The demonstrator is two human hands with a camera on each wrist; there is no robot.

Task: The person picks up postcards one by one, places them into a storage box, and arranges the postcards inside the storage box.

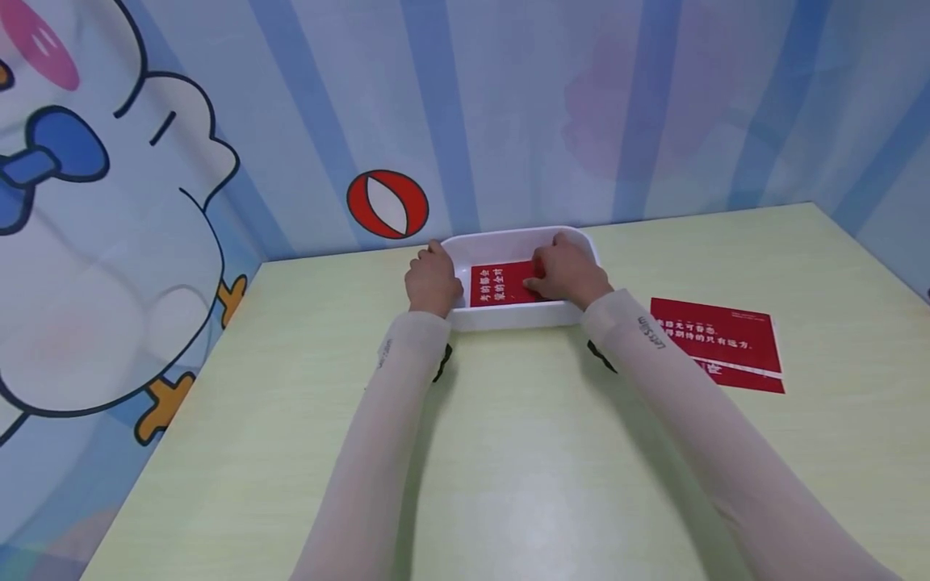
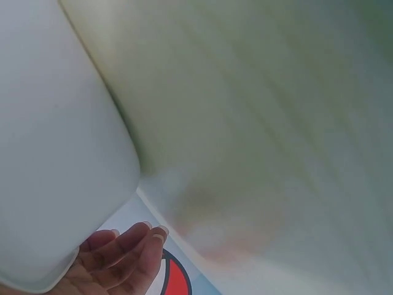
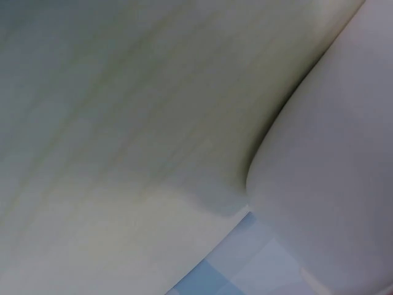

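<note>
Near the back edge of the table stands a white tray [image 1: 508, 318], with a red card [image 1: 494, 284] bearing white characters lying inside. My left hand [image 1: 432, 281] grips the tray's left end, thumb over the rim. In the left wrist view the fingers of that left hand [image 2: 123, 261] show outside the white wall. Reaching in over the right end, my right hand [image 1: 572, 271] holds the card's right part between thumb and curled fingers, which hide that part. The right wrist view shows only the tray's outer wall [image 3: 331, 166], not the hand.
A larger red printed sheet [image 1: 741, 335] with a white stripe lies on the pale table [image 1: 508, 452], right of the tray and partly behind my right sleeve. Directly behind the table rises a blue striped backdrop [image 1: 523, 113] with cartoon figures.
</note>
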